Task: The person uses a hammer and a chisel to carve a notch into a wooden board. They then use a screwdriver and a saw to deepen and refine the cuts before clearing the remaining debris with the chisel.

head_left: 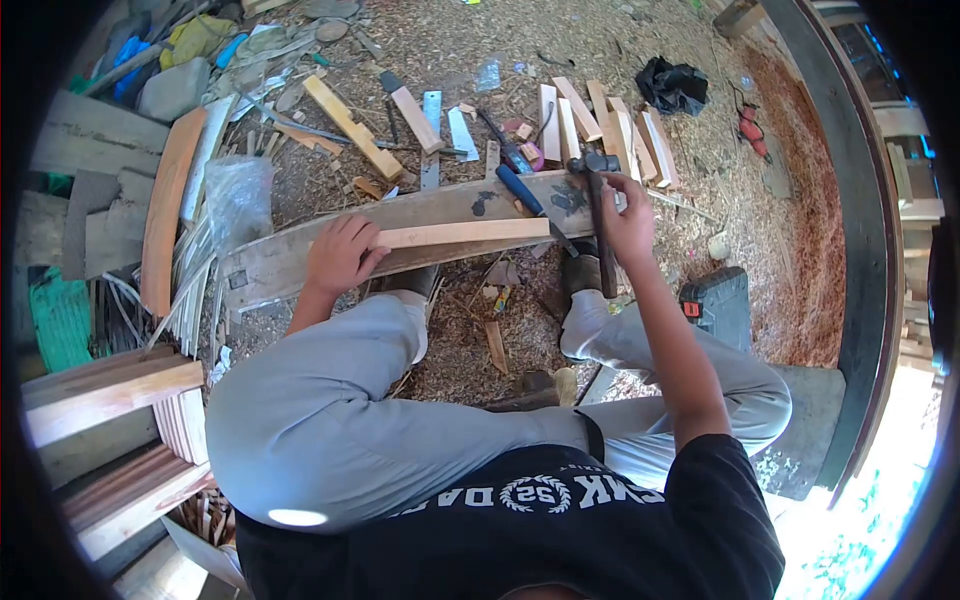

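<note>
A pale wooden strip (465, 234) lies lengthwise along a weathered plank (290, 254) in front of my legs. My left hand (342, 256) is closed round the strip's left end. My right hand (628, 222) pinches the dark handle of a hammer (606, 250) just below its head, which points away from me. A chisel with a blue handle (520, 190) lies slantwise across the plank. Its blade passes by the strip's right end and reaches toward my right foot.
Several cut wood pieces (566, 110) lie beyond the plank, beside a black plastic bag (671, 86). A red power tool (753, 132) is at the far right. Clear plastic wrap (238, 200) and long boards (172, 210) are at the left. A black case (716, 306) stands by my right knee.
</note>
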Demonstrator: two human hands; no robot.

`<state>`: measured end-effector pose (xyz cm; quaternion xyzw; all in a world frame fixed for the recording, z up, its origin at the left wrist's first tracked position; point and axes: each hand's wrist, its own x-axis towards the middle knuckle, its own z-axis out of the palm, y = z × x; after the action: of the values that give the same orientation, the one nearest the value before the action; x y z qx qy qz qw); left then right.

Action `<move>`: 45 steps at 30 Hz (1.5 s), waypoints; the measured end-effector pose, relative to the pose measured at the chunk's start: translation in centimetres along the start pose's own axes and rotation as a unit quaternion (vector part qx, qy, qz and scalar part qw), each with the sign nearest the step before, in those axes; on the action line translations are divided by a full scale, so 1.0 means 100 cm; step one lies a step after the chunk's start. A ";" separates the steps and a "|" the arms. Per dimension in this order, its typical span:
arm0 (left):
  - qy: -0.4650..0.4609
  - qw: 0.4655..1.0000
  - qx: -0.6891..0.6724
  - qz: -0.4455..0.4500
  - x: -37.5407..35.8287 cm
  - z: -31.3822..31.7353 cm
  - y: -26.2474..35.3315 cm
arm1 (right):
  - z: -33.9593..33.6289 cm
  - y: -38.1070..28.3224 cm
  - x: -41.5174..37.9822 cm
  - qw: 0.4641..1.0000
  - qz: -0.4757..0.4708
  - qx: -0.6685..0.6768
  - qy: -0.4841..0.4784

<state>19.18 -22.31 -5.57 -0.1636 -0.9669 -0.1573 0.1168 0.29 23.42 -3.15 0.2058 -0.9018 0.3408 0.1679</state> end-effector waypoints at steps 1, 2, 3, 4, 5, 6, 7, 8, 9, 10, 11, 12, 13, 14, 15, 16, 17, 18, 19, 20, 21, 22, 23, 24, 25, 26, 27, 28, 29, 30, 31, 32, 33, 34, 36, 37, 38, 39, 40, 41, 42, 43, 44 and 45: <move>0.002 1.000 -0.003 -0.001 0.004 0.002 0.003 | -0.004 0.014 -0.003 0.999 0.035 0.000 0.009; 0.006 1.000 -0.007 -0.002 0.011 0.006 0.006 | -0.009 0.028 -0.008 0.997 0.069 0.000 0.020; 0.004 1.000 -0.011 0.008 0.020 0.008 0.011 | -0.017 0.035 -0.012 0.994 0.109 -0.015 0.014; -0.002 1.000 -0.009 -0.004 0.028 0.010 0.015 | -0.021 0.041 -0.018 0.993 0.114 -0.020 0.020; -0.010 1.000 -0.006 -0.016 0.036 0.011 0.020 | -0.022 0.045 -0.027 0.982 0.180 -0.028 -0.057; -0.013 1.000 -0.009 -0.009 0.045 0.012 0.025 | -0.023 0.044 -0.035 0.960 0.245 -0.033 -0.133; -0.020 0.999 -0.013 -0.021 0.054 0.012 0.028 | -0.025 0.037 -0.042 0.958 0.227 -0.055 -0.169; -0.028 0.999 -0.017 -0.031 0.063 0.013 0.029 | -0.024 0.030 -0.046 0.954 0.208 -0.075 -0.205; -0.031 0.999 -0.016 -0.021 0.070 0.014 0.029 | -0.021 0.030 -0.048 0.953 0.216 -0.074 -0.197; -0.034 0.999 -0.027 -0.021 0.075 0.016 0.026 | -0.018 0.033 -0.051 0.962 0.187 -0.077 -0.182; -0.038 0.998 -0.037 -0.023 0.078 0.018 0.024 | -0.016 0.036 -0.054 0.970 0.159 -0.080 -0.167; -0.042 0.998 -0.038 -0.014 0.080 0.020 0.023 | -0.015 0.042 -0.056 0.969 0.167 -0.080 -0.163; -0.047 0.998 -0.039 -0.011 0.082 0.022 0.021 | -0.013 0.048 -0.057 0.968 0.187 -0.043 -0.160; -0.051 0.998 -0.038 -0.009 0.083 0.023 0.020 | -0.012 0.053 -0.058 0.966 0.203 -0.005 -0.157; -0.053 0.998 -0.038 -0.005 0.084 0.022 0.020 | -0.016 0.052 -0.058 0.970 0.192 0.001 -0.151; -0.057 0.997 -0.048 -0.012 0.084 0.022 0.020 | -0.017 0.055 -0.059 0.969 0.195 0.002 -0.149; -0.061 0.996 -0.058 -0.019 0.085 0.023 0.022 | -0.019 0.056 -0.059 0.968 0.205 0.064 -0.132; -0.062 0.996 -0.058 -0.017 0.089 0.020 0.028 | -0.021 0.057 -0.058 0.962 0.214 0.125 -0.115; -0.067 0.997 -0.048 -0.007 0.092 0.017 0.032 | -0.025 0.057 -0.058 0.961 0.217 0.125 -0.113; -0.072 0.997 -0.038 0.003 0.095 0.014 0.038 | -0.028 0.059 -0.058 0.966 0.216 0.108 -0.091; -0.076 0.996 -0.040 0.005 0.101 0.013 0.046 | -0.031 0.059 -0.059 0.970 0.215 0.091 -0.069; -0.084 0.995 -0.038 0.029 0.108 0.014 0.057 | -0.029 0.066 -0.064 0.969 0.219 0.092 -0.069; -0.091 0.994 -0.036 0.053 0.117 0.014 0.066 | -0.026 0.073 -0.067 0.975 0.207 0.071 -0.031; -0.092 0.994 -0.036 0.053 0.125 0.013 0.073 | -0.022 0.083 -0.070 0.980 0.193 0.050 0.008; -0.123 0.988 -0.046 0.075 0.133 0.011 0.079 | -0.020 0.095 -0.069 0.979 0.198 0.046 0.016; -0.155 0.982 -0.057 0.097 0.140 0.013 0.083 | -0.019 0.106 -0.069 0.979 0.199 0.046 0.016; -0.155 0.981 -0.057 0.098 0.147 0.017 0.086 | -0.020 0.114 -0.068 0.977 0.210 0.022 0.027; -0.169 0.976 -0.060 0.128 0.156 0.023 0.087 | -0.020 0.127 -0.067 0.975 0.219 -0.002 0.039; -0.181 0.969 -0.064 0.158 0.165 0.029 0.090 | -0.021 0.140 -0.064 0.975 0.217 -0.031 0.034; -0.181 0.968 -0.065 0.160 0.175 0.036 0.095 | -0.024 0.155 -0.060 0.975 0.218 -0.034 0.035; -0.169 0.966 -0.065 0.186 0.185 0.042 0.101 | -0.026 0.168 -0.056 0.972 0.226 -0.071 -0.002; -0.158 0.962 -0.066 0.213 0.192 0.048 0.107 | -0.027 0.179 -0.054 0.965 0.236 -0.108 -0.039; -0.158 0.961 -0.068 0.217 0.194 0.056 0.113 | -0.026 0.185 -0.052 0.963 0.225 -0.143 -0.046; -0.155 0.964 -0.065 0.204 0.195 0.065 0.119 | -0.027 0.189 -0.057 0.962 0.226 -0.146 -0.045; -0.149 0.969 -0.060 0.190 0.198 0.073 0.123 | -0.020 0.187 -0.062 0.931 0.196 -0.307 0.031; -0.142 0.973 -0.065 0.172 0.196 0.074 0.125 | -0.019 0.182 -0.068 0.919 0.253 -0.303 0.009; -0.137 0.976 -0.070 0.156 0.194 0.076 0.128 | -0.017 0.175 -0.077 0.916 0.260 -0.304 0.007; -0.139 0.975 -0.072 0.158 0.192 0.079 0.128 | -0.011 0.178 -0.088 0.922 0.287 -0.239 -0.107; -0.134 0.977 -0.052 0.158 0.190 0.081 0.126 | -0.007 0.177 -0.096 0.911 0.306 -0.169 -0.218; -0.128 0.979 -0.031 0.157 0.188 0.084 0.124 | -0.002 0.172 -0.110 0.911 0.307 -0.170 -0.219; -0.127 0.979 -0.031 0.156 0.188 0.084 0.126 | 0.001 0.160 -0.126 0.916 0.262 -0.224 -0.206; -0.128 0.978 -0.027 0.160 0.189 0.082 0.129 | 0.006 0.159 -0.137 0.917 0.215 -0.277 -0.191; -0.130 0.978 -0.022 0.163 0.189 0.080 0.130 | 0.010 0.164 -0.139 0.918 0.212 -0.275 -0.191; -0.129 0.978 -0.019 0.161 0.188 0.080 0.130 | 0.012 0.168 -0.140 0.918 0.184 -0.284 -0.204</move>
<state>5.15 -2.63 -4.33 -0.3379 -0.9317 -0.1328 0.0115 3.97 37.71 -19.40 0.0447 -0.9974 0.0453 -0.0341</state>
